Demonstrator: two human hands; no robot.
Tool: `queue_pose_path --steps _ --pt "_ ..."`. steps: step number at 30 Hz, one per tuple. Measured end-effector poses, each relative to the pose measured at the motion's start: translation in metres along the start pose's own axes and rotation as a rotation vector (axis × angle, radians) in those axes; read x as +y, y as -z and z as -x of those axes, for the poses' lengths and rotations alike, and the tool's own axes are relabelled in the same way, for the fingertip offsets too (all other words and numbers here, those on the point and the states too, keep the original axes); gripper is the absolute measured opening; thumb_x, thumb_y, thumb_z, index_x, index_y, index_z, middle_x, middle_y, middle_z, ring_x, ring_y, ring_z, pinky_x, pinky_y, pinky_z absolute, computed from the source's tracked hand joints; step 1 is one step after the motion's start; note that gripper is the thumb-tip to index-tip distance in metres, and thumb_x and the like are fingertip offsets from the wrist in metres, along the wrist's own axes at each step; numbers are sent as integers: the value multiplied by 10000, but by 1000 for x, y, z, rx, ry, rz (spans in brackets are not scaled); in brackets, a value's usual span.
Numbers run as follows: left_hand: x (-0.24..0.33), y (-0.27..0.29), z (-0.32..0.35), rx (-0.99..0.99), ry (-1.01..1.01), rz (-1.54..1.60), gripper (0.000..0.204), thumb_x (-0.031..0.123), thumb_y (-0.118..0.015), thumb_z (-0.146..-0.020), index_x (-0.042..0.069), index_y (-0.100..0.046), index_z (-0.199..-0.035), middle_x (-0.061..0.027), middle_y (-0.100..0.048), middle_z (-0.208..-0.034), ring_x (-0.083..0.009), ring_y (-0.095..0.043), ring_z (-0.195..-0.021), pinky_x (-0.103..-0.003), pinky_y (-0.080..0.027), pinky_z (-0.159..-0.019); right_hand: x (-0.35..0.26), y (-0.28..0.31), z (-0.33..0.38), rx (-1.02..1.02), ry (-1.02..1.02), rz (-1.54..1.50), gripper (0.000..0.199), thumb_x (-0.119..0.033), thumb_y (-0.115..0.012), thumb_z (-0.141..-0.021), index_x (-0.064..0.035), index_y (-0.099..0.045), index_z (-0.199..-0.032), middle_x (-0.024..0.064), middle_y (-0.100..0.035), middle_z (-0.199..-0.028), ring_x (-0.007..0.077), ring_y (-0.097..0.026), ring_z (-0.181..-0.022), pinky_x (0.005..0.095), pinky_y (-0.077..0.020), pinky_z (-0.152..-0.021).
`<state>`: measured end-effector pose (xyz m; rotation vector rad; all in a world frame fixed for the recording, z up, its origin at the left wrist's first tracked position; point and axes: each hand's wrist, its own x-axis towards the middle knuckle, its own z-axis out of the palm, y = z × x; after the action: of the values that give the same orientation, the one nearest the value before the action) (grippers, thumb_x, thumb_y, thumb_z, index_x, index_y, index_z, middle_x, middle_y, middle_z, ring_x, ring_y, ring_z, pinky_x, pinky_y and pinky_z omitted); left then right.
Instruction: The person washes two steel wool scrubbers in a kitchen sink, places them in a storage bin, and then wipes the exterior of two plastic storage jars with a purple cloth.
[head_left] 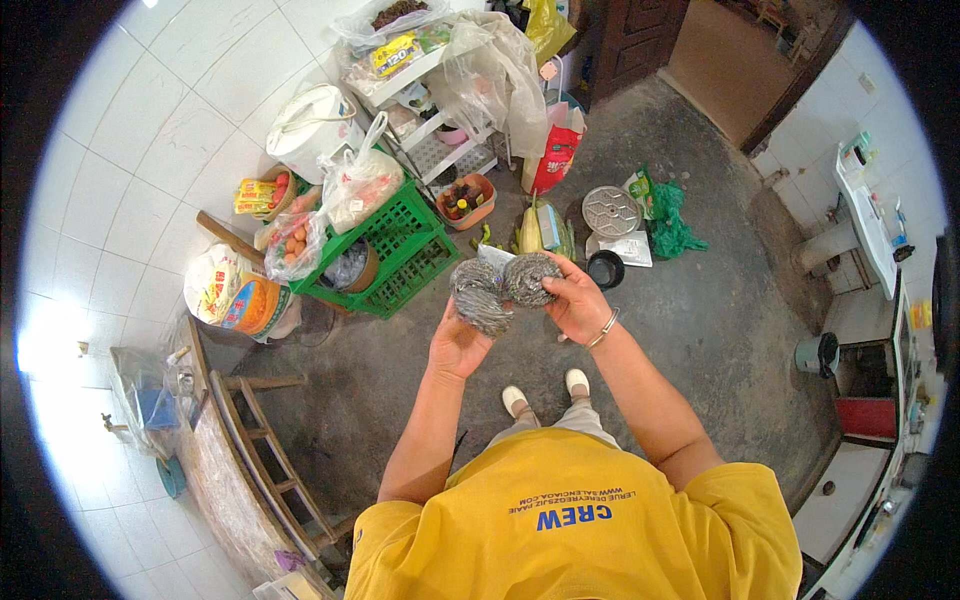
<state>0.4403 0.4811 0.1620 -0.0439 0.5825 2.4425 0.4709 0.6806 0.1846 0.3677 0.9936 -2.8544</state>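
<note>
My left hand is closed around grey steel wool scourers, which look like a couple of balls bunched together. Another steel wool scourer is pinched between the thumb and fingers of my right hand, which wears a bangle on its wrist. The scourers touch each other in front of my chest, held above the grey floor. A pale piece shows just behind them, and I cannot tell what it is.
Green crates with bags and eggs stand at the left, beside a white rack. On the floor ahead lie an orange basin, a round metal lid, a black bowl and a green bag. A wooden ladder leans at the lower left.
</note>
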Motion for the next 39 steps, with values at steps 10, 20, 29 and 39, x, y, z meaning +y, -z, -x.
queue_pose_path --steps 10,20,29,39 --pt "10 12 5 270 -87 -369 692 -138 -438 -730 121 -295 -1356 -74 -439 -1279 -237 -512 -1109 -377 -474 -872 19 31 -4 200 -132 -143 338 -286 -471 -884 -75 -547 -1137 83 -609 -1071 208 -581 -977 436 -445 -877" --pt "-1 78 4 372 -47 -705 714 -102 -517 -691 60 -295 -1351 -81 -460 -1245 -206 -494 -1109 -326 -430 -902 91 38 4 51 -58 1084 541 -367 -703 -753 -43 -567 -1165 119 -636 -1029 227 -609 -910 358 -482 -806" --pt "-8 80 11 186 315 -728 687 95 -626 -779 69 -278 -1371 -67 -450 -1251 -188 -478 -1102 -330 -400 -935 87 59 9 -1 -114 1201 398 -228 -650 -783 -29 -584 -1122 122 -644 -982 213 -608 -870 329 -475 -784" --pt "-51 48 -46 271 -19 -578 659 149 -638 -814 41 -277 -1355 -84 -429 -1257 -187 -438 -1142 -320 -373 -949 44 72 -23 105 -51 1205 327 -213 -663 -762 -16 -606 -1017 89 -645 -895 160 -598 -780 306 -479 -712"
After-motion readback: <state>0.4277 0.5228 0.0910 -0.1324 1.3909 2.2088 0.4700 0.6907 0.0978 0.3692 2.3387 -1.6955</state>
